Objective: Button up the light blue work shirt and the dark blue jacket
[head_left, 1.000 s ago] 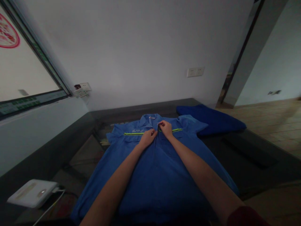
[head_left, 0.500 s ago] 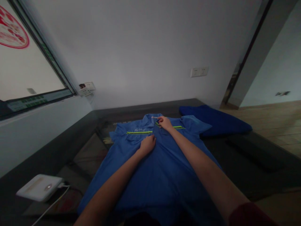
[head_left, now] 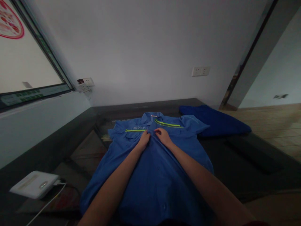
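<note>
A blue short-sleeved work shirt lies face up on the dark table, its collar towards the wall. Yellow-green stripes and pale lettering cross its chest. At the front opening, below the collar, my left hand pinches the fabric edge at the end of the left stripe. Close beside it, my right hand has its thumb and fingers pinched on the other front edge. Cloth between the hands is slightly lifted and creased. Buttons show faintly lower down the front; whatever lies under the fingertips is hidden.
A folded dark blue cloth lies at the back right of the table. On the left is a white box-shaped device with a cable. Behind rises a wall with sockets.
My right hand has come down from near the collar to beside my left hand. My left hand has shifted slightly up and left, and the front edges are drawn up between them.
</note>
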Tool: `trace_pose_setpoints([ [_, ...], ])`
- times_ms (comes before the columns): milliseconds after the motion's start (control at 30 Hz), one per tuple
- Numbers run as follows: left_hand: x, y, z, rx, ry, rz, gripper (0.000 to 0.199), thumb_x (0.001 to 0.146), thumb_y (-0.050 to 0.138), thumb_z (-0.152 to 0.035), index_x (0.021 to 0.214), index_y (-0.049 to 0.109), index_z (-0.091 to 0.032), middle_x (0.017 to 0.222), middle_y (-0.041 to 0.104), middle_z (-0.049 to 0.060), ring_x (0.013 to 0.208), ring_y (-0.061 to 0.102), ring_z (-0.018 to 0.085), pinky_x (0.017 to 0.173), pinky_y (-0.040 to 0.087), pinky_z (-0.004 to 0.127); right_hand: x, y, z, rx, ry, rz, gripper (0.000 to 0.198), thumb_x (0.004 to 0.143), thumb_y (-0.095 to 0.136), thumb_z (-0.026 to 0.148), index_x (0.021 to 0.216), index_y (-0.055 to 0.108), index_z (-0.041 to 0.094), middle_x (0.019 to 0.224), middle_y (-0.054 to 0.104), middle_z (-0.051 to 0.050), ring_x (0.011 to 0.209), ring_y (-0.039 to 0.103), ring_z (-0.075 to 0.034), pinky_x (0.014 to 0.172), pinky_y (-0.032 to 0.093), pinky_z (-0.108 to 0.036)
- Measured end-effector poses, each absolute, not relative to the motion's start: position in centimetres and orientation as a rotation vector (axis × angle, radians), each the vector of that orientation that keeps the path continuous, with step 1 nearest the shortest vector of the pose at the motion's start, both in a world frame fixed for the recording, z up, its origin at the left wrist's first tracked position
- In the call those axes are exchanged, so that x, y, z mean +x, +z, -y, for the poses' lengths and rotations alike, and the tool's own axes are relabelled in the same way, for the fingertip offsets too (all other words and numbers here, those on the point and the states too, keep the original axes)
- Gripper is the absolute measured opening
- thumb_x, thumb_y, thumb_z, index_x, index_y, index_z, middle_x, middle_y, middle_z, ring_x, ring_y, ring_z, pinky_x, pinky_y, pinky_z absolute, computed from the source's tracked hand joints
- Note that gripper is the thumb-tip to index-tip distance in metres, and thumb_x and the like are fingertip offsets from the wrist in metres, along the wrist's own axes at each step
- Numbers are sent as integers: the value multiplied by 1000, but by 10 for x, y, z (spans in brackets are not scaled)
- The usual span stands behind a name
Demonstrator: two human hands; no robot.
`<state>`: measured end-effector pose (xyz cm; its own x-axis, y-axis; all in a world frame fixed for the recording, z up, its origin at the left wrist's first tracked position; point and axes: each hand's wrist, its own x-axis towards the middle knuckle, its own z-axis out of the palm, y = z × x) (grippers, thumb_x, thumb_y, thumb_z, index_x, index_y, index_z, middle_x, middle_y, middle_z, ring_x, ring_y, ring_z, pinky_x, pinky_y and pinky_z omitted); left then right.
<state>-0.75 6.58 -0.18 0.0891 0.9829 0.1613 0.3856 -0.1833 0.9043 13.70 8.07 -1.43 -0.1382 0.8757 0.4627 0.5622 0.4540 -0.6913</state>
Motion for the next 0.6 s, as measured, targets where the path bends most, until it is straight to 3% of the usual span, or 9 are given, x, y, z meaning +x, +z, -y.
trace_pose_setpoints([
  [100, -11, -4, -57, 1601, 1053, -1380, 25, 77, 37, -8, 85, 59, -15, 71, 65, 2, 60, 59, 14, 60, 49, 25, 140, -20, -70, -1188, 425, 1828, 16, 79, 55, 12, 88, 67, 18, 88, 67, -5, 80, 62, -16, 77, 49, -30],
  [300, -15, -1, -53, 1628, 1102, -1479, 17, 84, 49, -20, 97, 56, -14, 98, 65, 9, 92, 60, 21, 84, 47, 32, 140, -16, -67, -1161, 398, 1852, 13, 84, 54, 17, 86, 66, 18, 86, 66, -5, 81, 60, -17, 76, 47, -29],
  [433, -16, 1, -51, 1824, 1115, -1498, 14, 84, 49, -14, 96, 56, -17, 95, 65, 6, 92, 61, 20, 87, 45, 33, 139, -14, -66, -1114, 372, 1836, 14, 84, 51, 17, 89, 65, 17, 89, 66, -6, 81, 60, -17, 78, 48, -30],
  [600, -15, 3, -45, 1928, 1171, -1461, 17, 85, 43, -10, 95, 55, -18, 96, 65, 7, 93, 60, 20, 87, 45, 33, 141, -16, -69, -1079, 327, 1786, 27, 83, 50, 17, 108, 62, 18, 106, 65, -9, 85, 61, -19, 83, 49, -34],
])
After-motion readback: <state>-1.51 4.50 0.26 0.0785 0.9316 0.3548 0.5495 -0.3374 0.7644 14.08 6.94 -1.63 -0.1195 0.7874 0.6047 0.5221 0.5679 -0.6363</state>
